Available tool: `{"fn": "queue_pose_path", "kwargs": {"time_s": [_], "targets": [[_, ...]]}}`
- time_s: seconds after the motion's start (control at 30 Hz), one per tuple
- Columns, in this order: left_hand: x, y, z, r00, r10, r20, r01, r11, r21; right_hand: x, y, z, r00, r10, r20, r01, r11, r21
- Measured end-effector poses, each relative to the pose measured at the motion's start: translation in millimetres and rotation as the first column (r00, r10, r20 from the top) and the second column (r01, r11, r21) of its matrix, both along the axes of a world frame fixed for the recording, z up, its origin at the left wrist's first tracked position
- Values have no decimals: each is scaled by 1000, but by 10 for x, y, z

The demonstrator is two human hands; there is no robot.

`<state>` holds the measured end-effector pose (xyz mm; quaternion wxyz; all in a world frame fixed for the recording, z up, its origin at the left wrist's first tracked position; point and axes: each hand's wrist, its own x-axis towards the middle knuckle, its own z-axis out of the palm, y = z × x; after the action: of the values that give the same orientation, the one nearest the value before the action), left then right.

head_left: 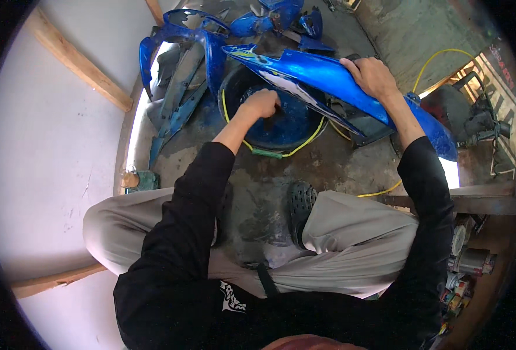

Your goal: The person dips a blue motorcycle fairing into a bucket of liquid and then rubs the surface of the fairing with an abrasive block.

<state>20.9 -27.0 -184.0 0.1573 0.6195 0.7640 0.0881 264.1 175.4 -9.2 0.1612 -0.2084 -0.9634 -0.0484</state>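
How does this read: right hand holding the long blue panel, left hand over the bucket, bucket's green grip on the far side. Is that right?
Not quite: the head view shows the green grip on the near side of the bucket. The rest stands: the right hand holds the long blue panel, the left hand is over the bucket.

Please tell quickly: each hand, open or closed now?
Left hand: curled, at the bucket; any held thing is hidden.
Right hand: holding the blue panel.
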Motion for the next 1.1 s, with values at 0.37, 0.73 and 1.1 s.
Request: {"fn": "queue_pose_path", "kwargs": {"time_s": [0.37, 0.73, 1.1], "targets": [[615, -450, 1140, 988, -12, -156, 70, 927, 368, 99, 67, -10, 1000, 5, -17, -4, 1000, 25], [395, -534, 1239, 984, 171, 51, -110, 361, 926, 35, -266, 65, 997, 49, 68, -48, 999, -8], [932, -361, 413, 991, 118, 60, -119, 596, 794, -101, -337, 26, 995, 34, 94, -32, 999, -20]]}}
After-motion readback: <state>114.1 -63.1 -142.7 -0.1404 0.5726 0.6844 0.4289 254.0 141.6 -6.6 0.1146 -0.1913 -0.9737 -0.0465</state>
